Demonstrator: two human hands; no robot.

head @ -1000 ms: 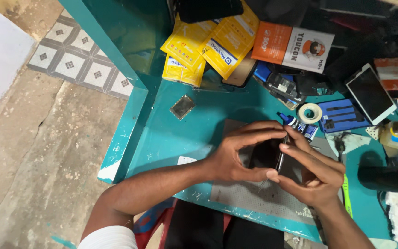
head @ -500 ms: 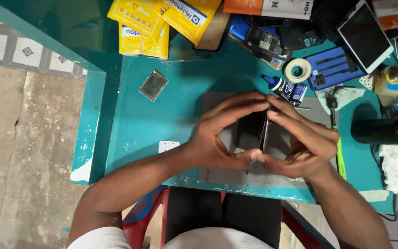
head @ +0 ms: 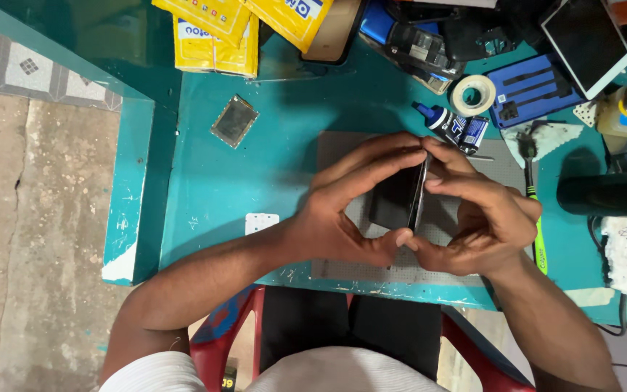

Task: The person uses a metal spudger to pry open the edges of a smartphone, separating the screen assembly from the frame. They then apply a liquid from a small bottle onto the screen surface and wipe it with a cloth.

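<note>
Both of my hands grip a black smartphone [head: 398, 197], held on its edge above a grey work mat [head: 342, 149] on the teal table [head: 255, 167]. My left hand [head: 350, 203] wraps the phone's left side, fingers over the top and thumb at the bottom. My right hand [head: 473, 218] presses on its right side, fingertips along the upper edge. Part of the phone is hidden by my fingers.
A small metal-framed part [head: 234, 120] lies left of the mat. Yellow packets [head: 215, 33], a tape roll [head: 472, 95], a small glue bottle [head: 448, 125], a blue tool tray [head: 535, 91], a white tablet [head: 585, 40] and a black heat tool [head: 611, 192] crowd the back and right. A green-handled tool [head: 541, 239] lies beside my right hand.
The view has shifted, so the table sits higher in frame. My hands keep hold of the phone, now turned more on edge between them.
</note>
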